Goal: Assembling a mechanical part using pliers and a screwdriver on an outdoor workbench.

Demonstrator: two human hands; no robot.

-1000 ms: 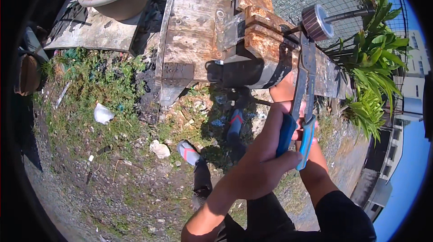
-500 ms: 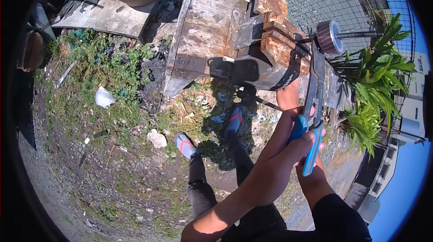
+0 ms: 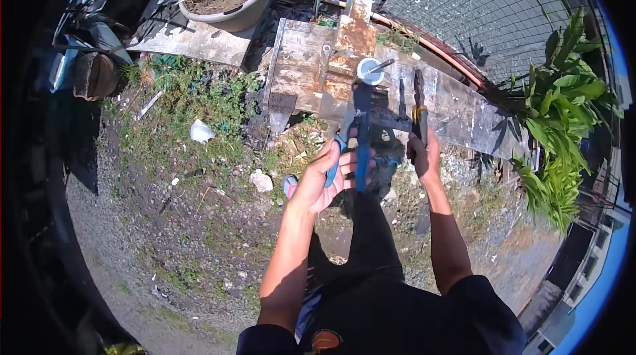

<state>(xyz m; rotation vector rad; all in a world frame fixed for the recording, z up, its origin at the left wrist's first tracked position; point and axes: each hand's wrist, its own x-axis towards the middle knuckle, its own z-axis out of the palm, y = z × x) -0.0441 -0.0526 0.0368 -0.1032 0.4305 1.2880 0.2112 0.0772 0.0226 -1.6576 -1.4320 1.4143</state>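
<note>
A pair of long pliers with blue grips and a dark metal head [image 3: 362,116] is in the left hand [image 3: 324,176], its head pointing away from the body and its two grips spread apart. At this head there is a round pale-grey wheel with a ridged edge and a thin dark rod [image 3: 370,72]; I cannot tell if the jaws touch it. The second pliers, dark metal with black-and-yellow grips [image 3: 419,100], stand nearly upright in the right hand [image 3: 426,156], with the narrow tip upward.
</note>
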